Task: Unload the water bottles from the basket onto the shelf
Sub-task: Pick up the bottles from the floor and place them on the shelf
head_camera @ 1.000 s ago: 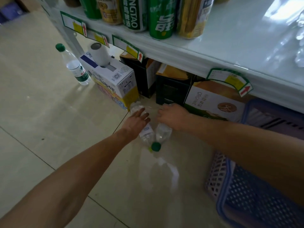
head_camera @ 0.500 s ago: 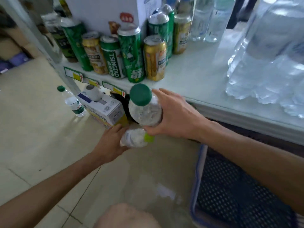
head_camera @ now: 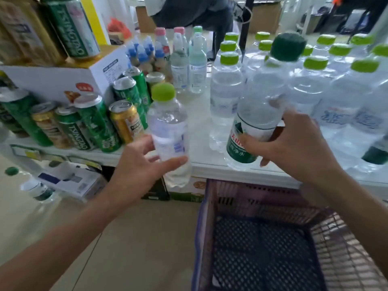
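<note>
Green TSINGTAO cans (head_camera: 73,131) flank the shelf (head_camera: 210,164) — both hands grip bottles: left hand (head_camera: 138,171) lime-capped bottle (head_camera: 169,131), right hand (head_camera: 294,150) green-labelled bottle (head_camera: 258,114).

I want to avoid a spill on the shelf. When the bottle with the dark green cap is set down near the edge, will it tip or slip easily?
The bottle with the dark green cap looks tall and narrow, so probably tippy near the shelf edge. It seems full, so fairly heavy. Smooth plastic may slip in the right hand.
</note>
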